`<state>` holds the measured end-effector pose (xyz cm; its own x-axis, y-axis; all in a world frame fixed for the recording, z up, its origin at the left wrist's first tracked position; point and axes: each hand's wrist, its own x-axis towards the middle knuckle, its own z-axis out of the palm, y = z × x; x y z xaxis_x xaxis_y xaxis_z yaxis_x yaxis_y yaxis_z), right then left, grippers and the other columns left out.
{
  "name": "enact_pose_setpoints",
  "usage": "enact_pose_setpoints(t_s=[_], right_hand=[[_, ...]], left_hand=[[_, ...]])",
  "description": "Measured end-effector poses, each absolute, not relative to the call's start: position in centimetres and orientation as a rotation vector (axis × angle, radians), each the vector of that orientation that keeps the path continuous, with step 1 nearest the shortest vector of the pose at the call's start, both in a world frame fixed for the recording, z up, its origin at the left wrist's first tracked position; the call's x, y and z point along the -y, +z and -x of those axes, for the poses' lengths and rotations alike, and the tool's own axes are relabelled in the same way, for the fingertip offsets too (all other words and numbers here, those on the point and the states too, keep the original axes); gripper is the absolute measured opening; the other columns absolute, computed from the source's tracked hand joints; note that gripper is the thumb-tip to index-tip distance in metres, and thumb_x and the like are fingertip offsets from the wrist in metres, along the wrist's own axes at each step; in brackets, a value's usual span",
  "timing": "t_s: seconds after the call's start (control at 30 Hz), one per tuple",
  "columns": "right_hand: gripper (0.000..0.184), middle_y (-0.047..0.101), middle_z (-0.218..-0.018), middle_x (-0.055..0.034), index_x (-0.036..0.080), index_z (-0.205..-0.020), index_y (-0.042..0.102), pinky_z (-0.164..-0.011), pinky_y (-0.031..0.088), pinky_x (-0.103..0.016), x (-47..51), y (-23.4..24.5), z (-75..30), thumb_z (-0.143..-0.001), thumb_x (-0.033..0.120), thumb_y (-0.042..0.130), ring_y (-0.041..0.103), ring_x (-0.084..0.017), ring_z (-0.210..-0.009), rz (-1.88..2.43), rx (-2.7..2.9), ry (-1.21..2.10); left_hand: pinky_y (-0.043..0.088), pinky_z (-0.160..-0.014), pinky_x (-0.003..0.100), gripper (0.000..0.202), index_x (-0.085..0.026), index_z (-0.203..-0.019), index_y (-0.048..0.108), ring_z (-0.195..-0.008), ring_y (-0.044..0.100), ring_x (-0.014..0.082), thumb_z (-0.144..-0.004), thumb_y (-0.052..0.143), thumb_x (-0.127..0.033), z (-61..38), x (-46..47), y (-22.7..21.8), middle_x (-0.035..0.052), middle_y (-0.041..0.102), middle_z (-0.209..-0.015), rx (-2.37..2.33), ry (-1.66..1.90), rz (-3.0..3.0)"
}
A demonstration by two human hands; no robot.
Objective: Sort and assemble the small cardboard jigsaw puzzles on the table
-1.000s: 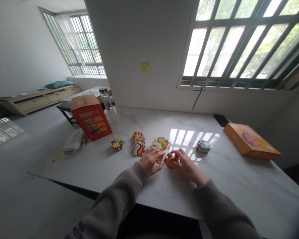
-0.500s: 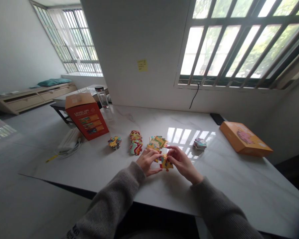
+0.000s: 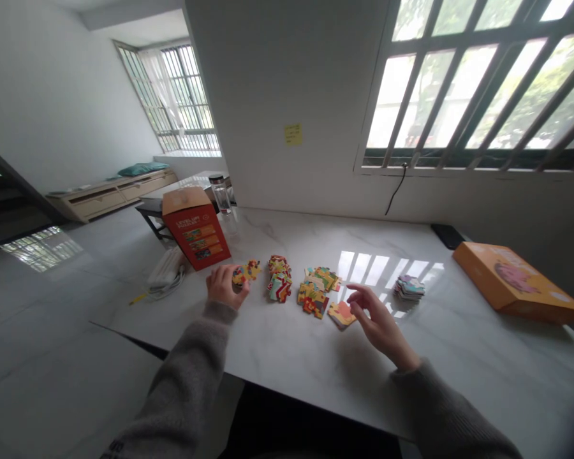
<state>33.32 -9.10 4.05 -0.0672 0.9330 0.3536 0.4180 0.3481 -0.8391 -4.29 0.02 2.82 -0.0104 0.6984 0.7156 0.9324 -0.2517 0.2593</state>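
Note:
My left hand [image 3: 224,290] is at the left pile, its thumb in front and its fingers behind, closed on a yellow jigsaw puzzle piece [image 3: 247,273]. The pile under that piece is mostly hidden by the hand. With fingers apart, my right hand [image 3: 380,325] hovers beside a small stack of orange and cream puzzle pieces [image 3: 340,315]; whether a fingertip touches it I cannot tell. Between the hands lie a red and green row of puzzle pieces [image 3: 280,280] and a yellow-green cluster of puzzle pieces [image 3: 314,296].
A pale purple stack of puzzle pieces [image 3: 409,287] stands to the right. Farther right lie an orange box [image 3: 519,277] and a black phone [image 3: 447,236]. At left are a red puzzle box [image 3: 198,236], a glass bottle [image 3: 221,196] and a white power strip [image 3: 165,268].
My left hand has moved left from the middle pieces to the left pile. My right hand has drawn away from the left hand, its fingers opened. The view has swung left.

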Motion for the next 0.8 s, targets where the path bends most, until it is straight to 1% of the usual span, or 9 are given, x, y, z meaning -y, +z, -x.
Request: enact_pose_setpoints(t_s=[0.13,0.3,0.4,0.5,0.57,0.63,0.73,0.8], right_hand=[[0.033,0.062,-0.092,-0.005,0.024,-0.127,0.052,-0.071,0.052,-0.033,9.1,4.0,-33.4,-0.096,0.037,0.049,0.061,-0.019,-0.08,1.239,1.671,0.633],[0.034,0.064,-0.093,-0.0058,0.024,-0.126,0.052,-0.073,0.053,-0.034,9.0,3.9,-33.6,-0.096,0.039,0.05,0.063,-0.02,-0.082,1.238,1.641,0.64],[0.033,0.064,-0.092,-0.0056,0.024,-0.125,0.052,-0.073,0.053,-0.034,9.0,4.0,-33.7,-0.096,0.039,0.05,0.063,-0.02,-0.081,1.235,1.644,0.63],[0.034,0.064,-0.092,-0.0059,0.023,-0.126,0.052,-0.073,0.052,-0.033,8.9,4.1,-34.2,-0.096,0.039,0.049,0.062,-0.02,-0.082,1.243,1.639,0.616],[0.034,0.064,-0.091,-0.0059,0.023,-0.126,0.053,-0.072,0.051,-0.033,8.6,4.0,-34.8,-0.096,0.038,0.047,0.062,-0.02,-0.082,1.302,1.642,0.566],[0.031,0.064,-0.089,-0.0061,0.021,-0.12,0.057,-0.073,0.049,-0.034,8.2,3.6,-35.4,-0.095,0.037,0.046,0.06,-0.021,-0.08,1.414,1.69,0.452],[0.03,0.062,-0.088,-0.008,0.019,-0.109,0.064,-0.078,0.046,-0.038,8.0,2.9,-35.7,-0.092,0.039,0.05,0.058,-0.024,-0.084,1.612,1.866,0.246],[0.034,0.061,-0.094,-0.0099,0.019,-0.108,0.065,-0.081,0.044,-0.04,8.2,2.3,-35.4,-0.089,0.046,0.056,0.057,-0.027,-0.091,1.712,1.986,0.157]], left_hand=[[0.038,-0.093,0.043,0.041,-0.019,-0.112,0.064,-0.109,0.053,0.0332,-0.076,0.06,-0.036,6.2,-0.8,2.2,0.0117,0.064,-0.11,1.864,-1.057,1.821],[0.038,-0.091,0.046,0.038,-0.019,-0.111,0.065,-0.11,0.051,0.0347,-0.077,0.06,-0.035,6.1,-0.8,1.7,0.0124,0.062,-0.112,1.965,-0.993,1.805],[0.038,-0.09,0.046,0.036,-0.02,-0.108,0.067,-0.109,0.052,0.0345,-0.077,0.06,-0.036,6.2,-0.7,1.5,0.0116,0.063,-0.11,2.001,-0.977,1.779],[0.039,-0.089,0.045,0.041,-0.02,-0.115,0.066,-0.108,0.052,0.0342,-0.078,0.058,-0.035,6.4,-0.6,1.5,0.012,0.063,-0.111,2.017,-0.988,1.768],[0.04,-0.09,0.045,0.046,-0.018,-0.121,0.063,-0.108,0.052,0.0337,-0.079,0.057,-0.034,6.2,-0.5,1.6,0.0128,0.062,-0.114,1.947,-1.053,1.792],[0.04,-0.092,0.045,0.043,-0.018,-0.121,0.063,-0.107,0.053,0.032,-0.08,0.056,-0.032,5.6,-0.2,1.8,0.0125,0.062,-0.114,1.783,-1.138,1.883],[0.041,-0.094,0.043,0.028,-0.02,-0.107,0.067,-0.102,0.056,0.0283,-0.082,0.056,-0.026,3.1,0.6,2.3,0.0097,0.064,-0.108,1.463,-1.2,2.117],[0.042,-0.092,0.042,0.02,-0.02,-0.099,0.067,-0.097,0.058,0.026,-0.083,0.056,-0.022,0.6,1.4,2.6,0.0078,0.065,-0.101,1.299,-1.214,2.261]])
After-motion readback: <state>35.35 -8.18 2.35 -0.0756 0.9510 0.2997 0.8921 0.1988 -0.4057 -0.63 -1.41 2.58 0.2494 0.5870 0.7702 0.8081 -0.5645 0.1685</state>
